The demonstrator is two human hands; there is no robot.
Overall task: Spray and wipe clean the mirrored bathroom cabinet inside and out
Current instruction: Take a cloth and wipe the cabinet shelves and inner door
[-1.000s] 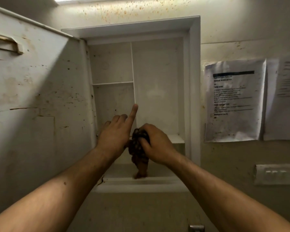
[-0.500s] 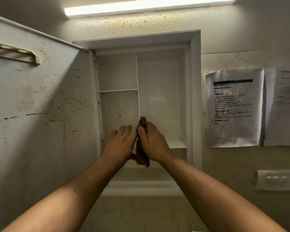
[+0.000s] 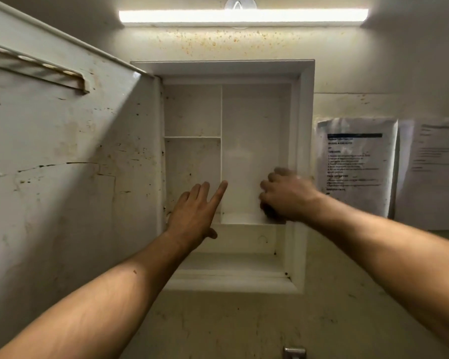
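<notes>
The open door point(image 3: 62, 164), flat, cracked and grime-speckled, suggests most cleaning is left. The white boxy cabinet point(image 3: 306, 151) shows spotted shelves. The left hand point(image 3: 195, 213), fingers straight, is near the divider point(image 3: 221, 151). The right hand point(image 3: 288, 198) grips a dark bunched cloth point(image 3: 268, 212) at the tall compartment's lower right corner.

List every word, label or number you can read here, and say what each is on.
White printed sheet with a black header bar: lines of print, too blurred to read.
Second white sheet at the far right: faint print, unreadable.
White cabinet and its open door: no lettering visible.
Dark cloth gripped by the right hand: no lettering visible.
</notes>
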